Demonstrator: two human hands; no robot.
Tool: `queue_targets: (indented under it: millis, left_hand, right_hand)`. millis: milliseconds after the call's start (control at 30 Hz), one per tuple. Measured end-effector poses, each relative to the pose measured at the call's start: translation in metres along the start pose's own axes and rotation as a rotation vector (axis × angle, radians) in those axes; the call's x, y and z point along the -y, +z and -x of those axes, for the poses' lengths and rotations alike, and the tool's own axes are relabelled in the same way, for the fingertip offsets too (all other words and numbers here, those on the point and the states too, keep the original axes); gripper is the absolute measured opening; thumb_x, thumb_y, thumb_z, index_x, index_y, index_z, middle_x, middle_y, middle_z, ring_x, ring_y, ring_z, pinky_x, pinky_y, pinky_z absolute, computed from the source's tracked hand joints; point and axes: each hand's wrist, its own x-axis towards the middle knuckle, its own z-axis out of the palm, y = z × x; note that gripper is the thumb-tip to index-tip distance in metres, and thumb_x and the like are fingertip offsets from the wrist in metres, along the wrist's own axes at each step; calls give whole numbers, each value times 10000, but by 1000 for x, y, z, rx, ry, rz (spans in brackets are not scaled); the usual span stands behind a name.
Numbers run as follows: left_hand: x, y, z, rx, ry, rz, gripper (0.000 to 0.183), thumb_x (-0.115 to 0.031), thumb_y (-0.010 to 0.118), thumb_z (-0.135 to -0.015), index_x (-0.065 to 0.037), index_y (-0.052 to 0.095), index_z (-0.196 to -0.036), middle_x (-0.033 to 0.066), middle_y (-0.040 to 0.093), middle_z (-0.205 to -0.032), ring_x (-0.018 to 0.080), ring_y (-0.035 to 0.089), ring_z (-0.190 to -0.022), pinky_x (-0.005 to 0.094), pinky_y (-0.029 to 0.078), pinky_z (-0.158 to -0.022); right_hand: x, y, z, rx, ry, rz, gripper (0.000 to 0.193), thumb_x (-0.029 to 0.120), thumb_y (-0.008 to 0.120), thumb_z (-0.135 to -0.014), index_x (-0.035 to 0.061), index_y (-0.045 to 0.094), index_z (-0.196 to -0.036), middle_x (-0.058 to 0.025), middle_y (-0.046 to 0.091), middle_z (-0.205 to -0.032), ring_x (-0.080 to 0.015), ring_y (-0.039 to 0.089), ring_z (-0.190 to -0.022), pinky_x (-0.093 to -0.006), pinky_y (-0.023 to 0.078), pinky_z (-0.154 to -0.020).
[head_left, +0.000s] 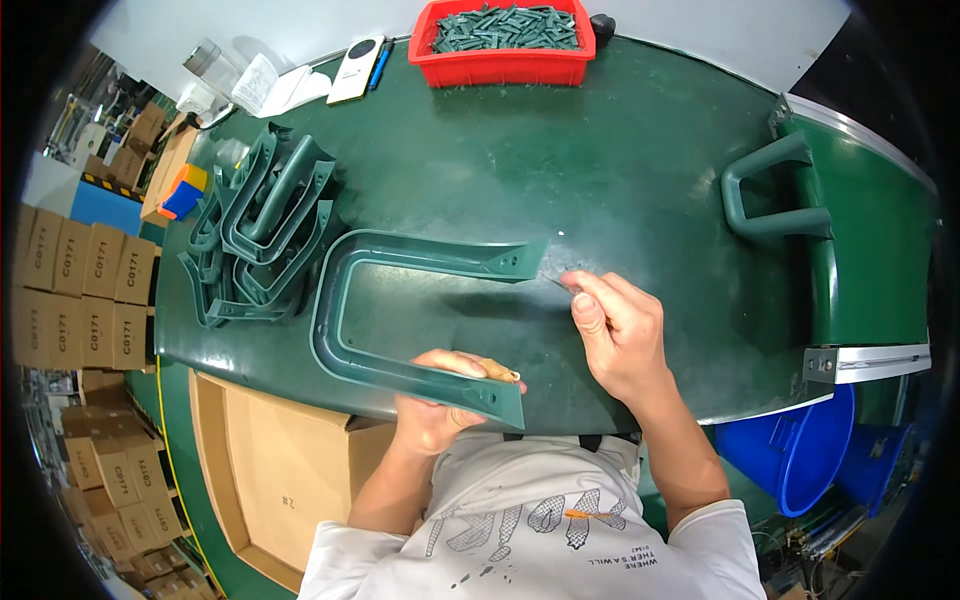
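A green U-shaped plastic handle (pixel 326 318) lies in front of me, its hollow side up and its two ends toward the right. My left hand (pixel 438 402) is closed around its near arm, close to the end; a tan finger cot (pixel 497 371) covers one fingertip. Just right of the far end, my right hand (pixel 622 325) is closed in a pinch. From its fingertips a small thin pointed piece (pixel 562 284) sticks out toward that end, apart from it; what kind it is I cannot make out. To the left sits a pile of similar green handles (pixel 265 215).
At the back stands a red bin (pixel 500 68) full of small green pieces. Another handle (pixel 745 190) rests beside a green conveyor belt (pixel 870 250) on the right. A phone (pixel 356 70) and a blue pen (pixel 380 66) lie back left. Blue bins (pixel 790 450) and a cardboard box (pixel 270 470) stand below the table edge.
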Motion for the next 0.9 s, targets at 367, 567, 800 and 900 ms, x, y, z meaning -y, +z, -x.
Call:
queue_targets:
  millis: [367, 567, 800, 900]
  left_hand:
    - [-4, -2, 2, 60, -48, 33, 379, -123, 771, -735, -3, 536, -1007, 253, 642, -927, 357, 660, -863, 450, 554, -720]
    - [-3, 0, 3, 142, -9, 46, 362, -106, 774, -723, 7, 554, -987, 265, 648, -914, 380, 666, -843, 453, 559, -714]
    - [-2, 5, 10, 192, 2, 39, 305, -115, 756, -752, 26, 570, -947, 263, 654, -878, 391, 668, -820, 455, 556, -709]
    - [0, -8, 11, 147, -28, 58, 306, -126, 755, -758, 33, 575, -949, 254, 656, -868, 383, 669, -818, 458, 552, -712]
  right_hand:
    - [1, 0, -3, -52, -15, 86, 208, 176, 663, -838, -29, 663, -801, -73, 522, -591, -172, 484, -508, -290, 373, -477]
    - [0, -1, -5, -158, -38, 142, 202, 169, 667, -833, -25, 660, -777, -71, 526, -594, -168, 477, -509, -293, 367, -475]
    - [-15, -20, -12, -38, 416, -163, 337, 245, 567, -927, -35, 627, -750, -60, 564, -595, -104, 500, -514, -255, 382, -472]
    - [-3, -28, -10, 160, 575, -634, 368, 263, 518, -954, -8, 602, -719, -59, 574, -591, -102, 519, -483, -223, 398, -454]
